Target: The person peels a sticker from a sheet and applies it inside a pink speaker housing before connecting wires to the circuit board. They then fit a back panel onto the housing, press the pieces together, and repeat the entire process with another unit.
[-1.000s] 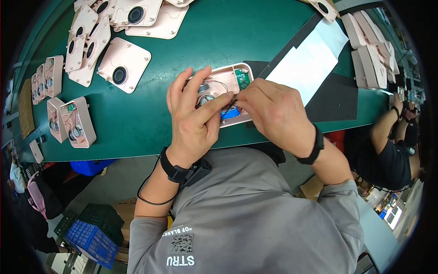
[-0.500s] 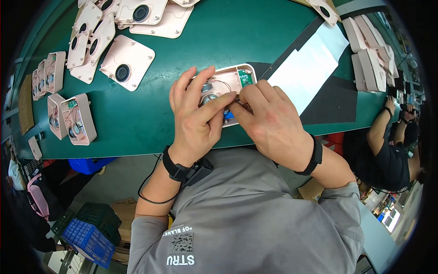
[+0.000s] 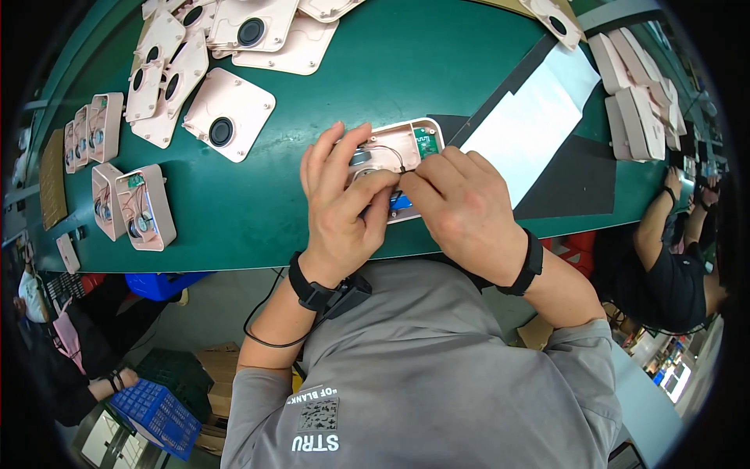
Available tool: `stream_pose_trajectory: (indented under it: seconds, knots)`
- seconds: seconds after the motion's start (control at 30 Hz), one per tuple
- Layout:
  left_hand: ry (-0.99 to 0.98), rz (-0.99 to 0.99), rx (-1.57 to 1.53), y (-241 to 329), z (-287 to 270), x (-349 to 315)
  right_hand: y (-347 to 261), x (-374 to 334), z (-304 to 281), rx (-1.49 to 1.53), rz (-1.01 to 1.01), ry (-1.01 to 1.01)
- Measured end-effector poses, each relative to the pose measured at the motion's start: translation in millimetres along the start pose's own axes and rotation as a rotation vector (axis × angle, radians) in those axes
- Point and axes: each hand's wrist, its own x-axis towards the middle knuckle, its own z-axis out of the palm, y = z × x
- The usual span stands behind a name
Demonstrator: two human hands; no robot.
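Note:
An open pale-pink plastic housing lies on the green table in front of me, partly hidden by my hands. Inside it are a green circuit board, a blue part and thin wires. My left hand reaches over the housing's left side, thumb and index finger pinched on the wires, the other fingers raised. From the right, my right hand closes its fingertips on the wires, close to the left fingertips. The exact grip point is hidden.
Flat pink panels with round black speakers pile up at the far left. Filled housings stand at left. A white sheet on black sheets lies right of my work, near stacked pink covers. Co-workers sit on both sides.
The view has shifted slightly, moving the table things to the right in it. My fingertips have parted a little, showing a wire loop. At lower left a co-worker's hand has appeared by the blue crate.

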Motion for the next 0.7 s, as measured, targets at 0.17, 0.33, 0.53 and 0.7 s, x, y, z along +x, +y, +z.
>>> stream_pose_trajectory:
  seconds: [0.17,0.33,0.53,0.7]
  knots:
    - [-0.025,0.007,0.035,1,0,0,-1,-2,-5,-0.058,-0.023,-0.072]
    - [-0.042,0.004,0.063,3,-3,0,-9,2,-11,-0.102,0.016,-0.104]
    - [-0.014,0.017,0.021,-1,0,-1,-2,10,-6,-0.039,0.068,-0.034]
    - [-0.009,0.001,-0.021,0,0,0,-3,4,7,0.077,0.156,0.121]
